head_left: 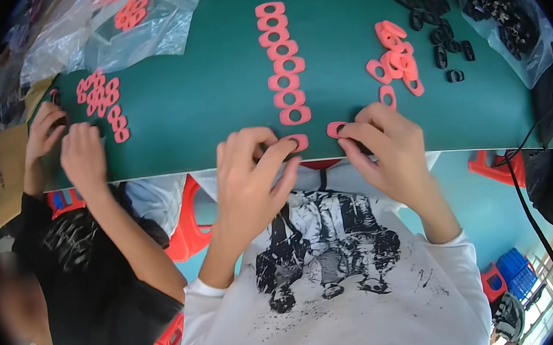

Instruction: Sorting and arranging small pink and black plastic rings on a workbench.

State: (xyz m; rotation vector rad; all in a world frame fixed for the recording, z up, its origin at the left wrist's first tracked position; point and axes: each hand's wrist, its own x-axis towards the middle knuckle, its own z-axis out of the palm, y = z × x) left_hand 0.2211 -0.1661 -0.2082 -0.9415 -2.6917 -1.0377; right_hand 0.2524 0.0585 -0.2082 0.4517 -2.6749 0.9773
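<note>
At the near table edge, my left hand (pixel 253 175) is curled with its fingertips on a pink oval ring (pixel 300 142), the lowest of a column. My right hand (pixel 388 152) pinches another pink oval piece (pixel 335 129) just right of it; a dark part shows at its middle, mostly under the fingertips. Several flat pink rings (pixel 295 115) run in a slightly wavy line away from me. To the right lies a loose heap of pink rings (pixel 399 62), some overlapping. Beyond it are scattered small black oval parts (pixel 440 57).
A clear plastic bag (pixel 518 23) of black parts lies at the far right of the green table (pixel 210 106). Another plastic bag (pixel 166 33) with pink pieces is at the far left. A co-worker's hands (pixel 82 154) are by pink pieces (pixel 99 95) on the left.
</note>
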